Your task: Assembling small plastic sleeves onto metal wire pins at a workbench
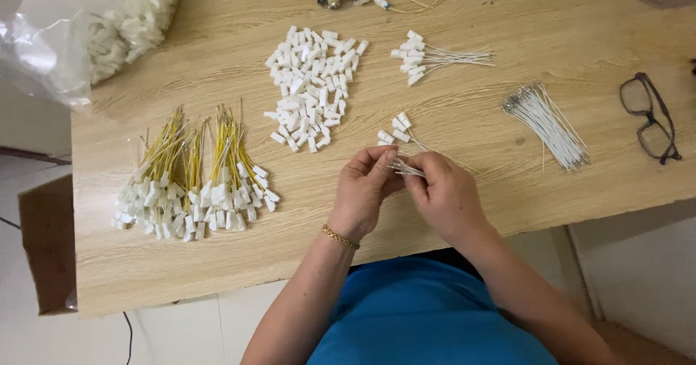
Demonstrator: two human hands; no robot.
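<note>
- Left hand (365, 191) and right hand (444, 195) met over the pale wooden desk (507, 39); fingers of both were pinched narrow on a small bunch of thin white wires (406, 168).
- Loose white plastic connector housings (312, 82) lay well beyond the fingertips.
- Judgement: the pinch should stay close to the wire tips, one wire separated at a time.

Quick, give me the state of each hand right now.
Left hand: closed, pinching the small bundle of thin white wires.
Right hand: closed on the same wire bundle from the other side.
</note>
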